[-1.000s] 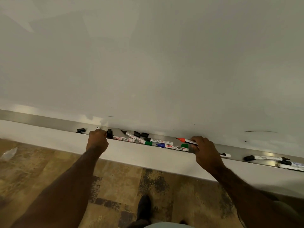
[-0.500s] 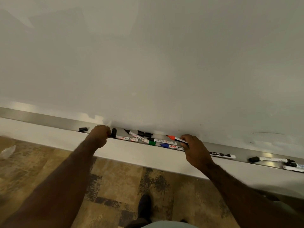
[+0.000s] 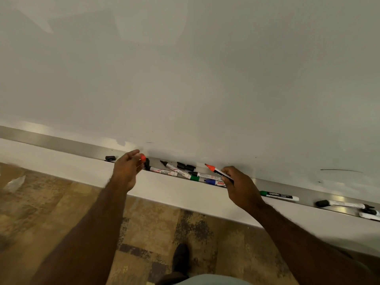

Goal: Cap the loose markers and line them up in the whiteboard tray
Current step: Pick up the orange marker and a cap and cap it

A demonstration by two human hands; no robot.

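Between both hands (image 3: 126, 171) (image 3: 240, 187), loose markers (image 3: 185, 173) clutter the tray (image 3: 61, 144).

A single wide-angle view comes from the person's head, facing forward and tilted down at a wall-mounted white whiteboard (image 3: 205, 79), which fills the upper two thirds of the frame. The long brushed-metal whiteboard tray (image 3: 61, 144) crosses the picture on a slant, higher at the left and lower at the right, so the camera stands at an angle to the wall, not square on. It is close: both bare forearms rise from the bottom edge, and the hands reach the tray at mid-frame. Below the tray, the mottled brown patterned floor (image 3: 51, 212) and a dark shoe (image 3: 181, 258) sit almost under the lens. Straight edges bow slightly toward the corners.
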